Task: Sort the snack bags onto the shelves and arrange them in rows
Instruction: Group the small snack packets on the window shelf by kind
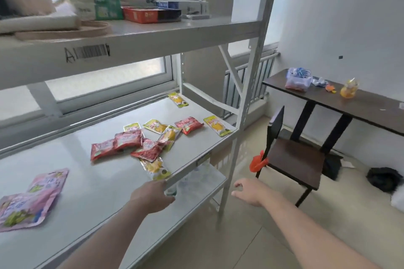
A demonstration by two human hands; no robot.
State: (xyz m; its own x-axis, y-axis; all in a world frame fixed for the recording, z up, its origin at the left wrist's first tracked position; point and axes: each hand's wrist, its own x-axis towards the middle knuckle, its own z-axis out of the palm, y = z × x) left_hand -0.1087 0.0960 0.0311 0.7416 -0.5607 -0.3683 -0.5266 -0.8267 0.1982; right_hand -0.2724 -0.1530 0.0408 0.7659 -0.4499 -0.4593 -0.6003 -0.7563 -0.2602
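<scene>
The white metal middle shelf (98, 192) carries the snacks unsorted. Two large pink foil bags (32, 199) overlap at its left, and small red and yellow packets (140, 142) lie heaped toward the right, a few scattered apart. Sorting looks barely begun. The left hand (153, 195), relaxed and empty, is at the front edge near the closest yellow packet (156, 169). The right hand (249, 191) hovers open off the shelf. The next move probably calls for separating the heap by colour.

This looks like a small stockroom set up in a plain room. A white steel shelving rack (251, 85) stands against a frosted window (105, 78), and its upper beam carries a barcode label (94, 51) with a handwritten letter A. Boxes (142, 14) crowd its top level, and snack bags (135, 142) lie loose on the level below. Beside the rack are a radiator (258, 81), glossy floor tiles (240, 236), a dark tabletop (360, 102) and a matching chair (295, 159).
</scene>
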